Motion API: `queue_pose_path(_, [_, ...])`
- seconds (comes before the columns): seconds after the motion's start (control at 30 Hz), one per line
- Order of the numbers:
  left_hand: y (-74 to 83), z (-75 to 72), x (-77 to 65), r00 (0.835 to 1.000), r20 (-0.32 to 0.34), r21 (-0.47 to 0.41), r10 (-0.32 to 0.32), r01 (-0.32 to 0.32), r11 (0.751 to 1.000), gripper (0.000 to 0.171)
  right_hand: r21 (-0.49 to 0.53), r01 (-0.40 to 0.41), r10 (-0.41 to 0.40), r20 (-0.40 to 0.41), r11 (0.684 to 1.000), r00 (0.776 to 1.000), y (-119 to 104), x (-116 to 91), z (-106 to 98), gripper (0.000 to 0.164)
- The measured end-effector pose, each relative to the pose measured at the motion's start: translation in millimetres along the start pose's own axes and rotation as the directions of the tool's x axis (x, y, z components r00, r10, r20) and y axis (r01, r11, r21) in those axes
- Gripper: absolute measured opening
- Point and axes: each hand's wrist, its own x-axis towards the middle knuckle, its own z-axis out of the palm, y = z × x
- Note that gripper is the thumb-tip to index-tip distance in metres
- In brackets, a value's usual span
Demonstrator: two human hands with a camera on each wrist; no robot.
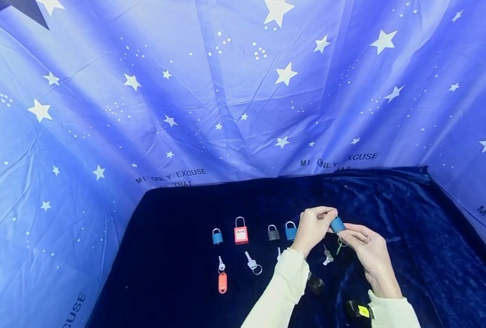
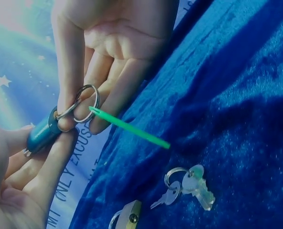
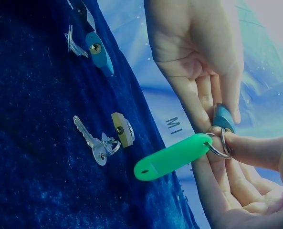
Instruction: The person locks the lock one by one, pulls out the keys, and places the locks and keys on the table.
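Note:
My left hand (image 1: 312,228) holds a small blue padlock (image 1: 337,224) by its shackle end, raised over the dark cloth. From the other side my right hand (image 1: 368,246) pinches a key at the padlock's keyhole end, with thumb and fingertips covering most of that key. A metal ring (image 2: 94,102) hangs from it, carrying a green tag (image 3: 172,157). Below the hands lie silver keys (image 1: 328,255) on a ring, beside a brass-coloured padlock (image 3: 122,130) that the left wrist view shows only in part.
Left of the hands stand a blue padlock (image 1: 217,237), a red one (image 1: 240,234), a dark grey one (image 1: 273,234) and another blue one (image 1: 291,233). Nearer lie an orange-tagged key (image 1: 222,282) and ringed keys (image 1: 251,262). A starry curtain (image 1: 226,91) rises behind.

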Motion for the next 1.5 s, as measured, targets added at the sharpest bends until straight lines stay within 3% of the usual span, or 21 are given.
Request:
queue_pose_path(0.17, [-0.1, 1.5, -2.7, 1.0, -0.011, -0.075, -0.015, 0.015, 0.997, 0.024, 0.07, 0.002, -0.001, -0.015, 0.998, 1.0, 1, 0, -1, 0.031])
queue_pose_path(0.4, [-0.7, 4.5, -9.8, 0.998, 0.032, -0.197, -0.045, 0.05, 0.979, 0.031, 0.151, 0.008, -0.002, -0.037, 0.988, 0.999, 0, 0, -2, 0.023])
queue_pose_path(0.67, [0.8, 8.6, -11.9, 0.999, -0.015, -0.211, -0.05, 0.045, 0.976, 0.027, 0.184, 0.017, -0.014, -0.021, 0.983, 1.0, 1, 2, -3, 0.023])
queue_pose_path(0.93, [3.8, 10.0, -11.2, 0.997, -0.05, -0.224, -0.064, 0.051, 0.973, 0.027, 0.033, 0.009, -0.009, 0.023, 0.999, 1.0, 1, 3, -7, 0.046])
queue_pose_path(1.13, [4.0, 10.1, -9.8, 0.996, -0.065, -0.205, -0.053, 0.038, 0.978, 0.027, 0.027, 0.002, -0.003, 0.052, 1.0, 0.999, 1, 5, -9, 0.034])
queue_pose_path(1.23, [4.8, 9.5, -9.4, 0.996, -0.072, -0.202, -0.045, 0.03, 0.979, 0.027, -0.024, 0.011, -0.01, 0.069, 1.0, 0.998, 0, 5, -10, 0.03])
queue_pose_path(1.5, [7.8, 6.9, -9.0, 0.997, -0.069, -0.251, -0.043, 0.024, 0.968, 0.026, -0.181, 0.004, 0.011, 0.079, 0.983, 0.997, -1, 5, -12, 0.05])
